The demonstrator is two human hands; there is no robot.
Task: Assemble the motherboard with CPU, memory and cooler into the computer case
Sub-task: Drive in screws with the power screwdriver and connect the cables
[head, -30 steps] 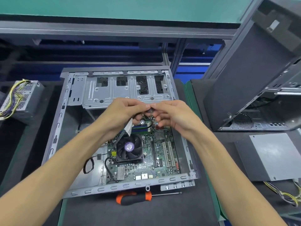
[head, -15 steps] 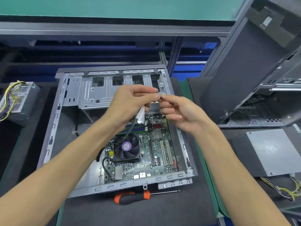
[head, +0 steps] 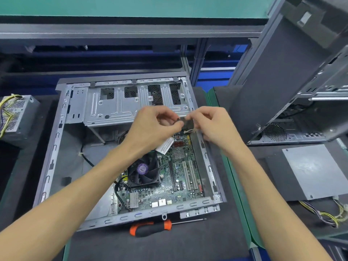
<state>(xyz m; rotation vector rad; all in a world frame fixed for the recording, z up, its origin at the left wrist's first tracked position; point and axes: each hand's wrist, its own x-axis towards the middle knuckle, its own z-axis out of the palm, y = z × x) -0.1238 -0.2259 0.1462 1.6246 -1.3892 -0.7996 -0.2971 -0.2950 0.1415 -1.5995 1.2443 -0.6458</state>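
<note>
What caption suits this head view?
Both hands pinch a small cable connector above the motherboard seated in the open case.

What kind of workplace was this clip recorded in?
Probably a computer assembly or repair bench: an open grey metal computer case lying flat on a black mat, a second upright grey case on the right, and loose grey power supply units with yellow wiring.

Table (head: 169,247): dark grey foam mat, green-edged; second matching mat (head: 244,194) butted alongside at right. Rear: grey metal frame rail (head: 113,31) under a teal-green panel (head: 131,6). Beneath the rail, shadowed shelving with blue backing (head: 216,75). Lighting even, overhead.
</note>
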